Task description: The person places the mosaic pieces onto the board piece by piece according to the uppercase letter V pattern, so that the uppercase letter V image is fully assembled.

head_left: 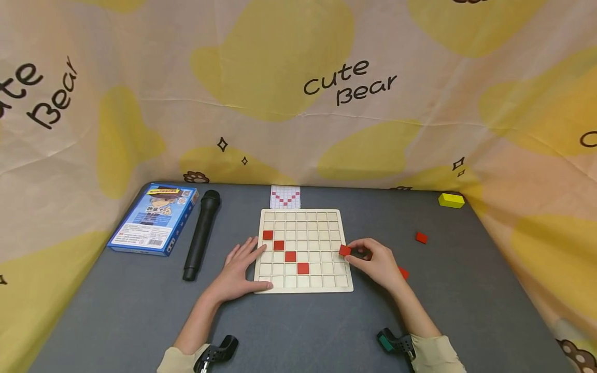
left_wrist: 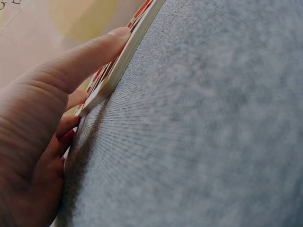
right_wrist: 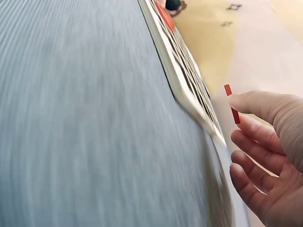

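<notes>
A cream grid board (head_left: 322, 286) lies on the table with several red square tiles sitting in its cells, stepping diagonally down from the left; the lowest tile (head_left: 303, 268) is near the front. My left hand (head_left: 240, 273) rests spread on the board's left edge, thumb at the front corner, as the left wrist view also shows (left_wrist: 42, 113). Between thumb and index finger, my right hand (head_left: 377, 261) pinches a red tile (head_left: 344, 250) over the board's right edge. In the right wrist view that tile (right_wrist: 232, 105) is seen edge-on, its other fingers loosely curled.
A small pattern card (head_left: 285, 197) with a red V lies behind the board. To the left are a blue box (head_left: 154, 217) and a black microphone-shaped object (head_left: 201, 235). Loose red tiles (head_left: 422, 238) and a yellow block (head_left: 451, 200) lie to the right, one tile (head_left: 403, 273) partly behind my right wrist.
</notes>
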`<state>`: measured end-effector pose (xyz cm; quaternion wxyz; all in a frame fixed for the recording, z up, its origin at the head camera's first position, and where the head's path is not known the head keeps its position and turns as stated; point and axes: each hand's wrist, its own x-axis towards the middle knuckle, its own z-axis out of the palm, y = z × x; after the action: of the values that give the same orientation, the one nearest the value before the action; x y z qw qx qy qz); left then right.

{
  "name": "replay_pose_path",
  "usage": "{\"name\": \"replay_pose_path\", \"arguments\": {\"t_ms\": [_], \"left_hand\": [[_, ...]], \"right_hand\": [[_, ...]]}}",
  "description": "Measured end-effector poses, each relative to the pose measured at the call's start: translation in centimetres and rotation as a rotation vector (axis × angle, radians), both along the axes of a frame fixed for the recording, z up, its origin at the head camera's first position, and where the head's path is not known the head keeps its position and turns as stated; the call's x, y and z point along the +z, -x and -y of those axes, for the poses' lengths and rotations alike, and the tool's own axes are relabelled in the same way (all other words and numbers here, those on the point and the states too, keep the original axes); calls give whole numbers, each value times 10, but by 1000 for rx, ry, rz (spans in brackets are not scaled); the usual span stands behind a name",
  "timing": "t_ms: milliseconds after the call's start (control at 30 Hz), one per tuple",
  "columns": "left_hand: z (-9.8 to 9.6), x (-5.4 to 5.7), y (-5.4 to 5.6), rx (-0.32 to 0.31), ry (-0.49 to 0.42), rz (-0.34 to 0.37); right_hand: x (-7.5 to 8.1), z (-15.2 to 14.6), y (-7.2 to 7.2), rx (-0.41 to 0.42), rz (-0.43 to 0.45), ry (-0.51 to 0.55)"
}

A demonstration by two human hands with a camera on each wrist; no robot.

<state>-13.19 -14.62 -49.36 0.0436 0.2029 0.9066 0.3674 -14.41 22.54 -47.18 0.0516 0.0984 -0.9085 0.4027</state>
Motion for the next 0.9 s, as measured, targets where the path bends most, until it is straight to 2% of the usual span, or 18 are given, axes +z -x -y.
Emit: {"name": "replay_pose_path", "arguments": {"t_ms": [233,433,900], "left_hand": [[0,0,0,1,6,8],[0,0,0,3,3,6],[1,0,0,5,-2,-3]], "right_hand": [[2,29,5,97,-1,-3],[0,45,8,162,-46,-48],[0,58,13,218,-57,-110]]}}
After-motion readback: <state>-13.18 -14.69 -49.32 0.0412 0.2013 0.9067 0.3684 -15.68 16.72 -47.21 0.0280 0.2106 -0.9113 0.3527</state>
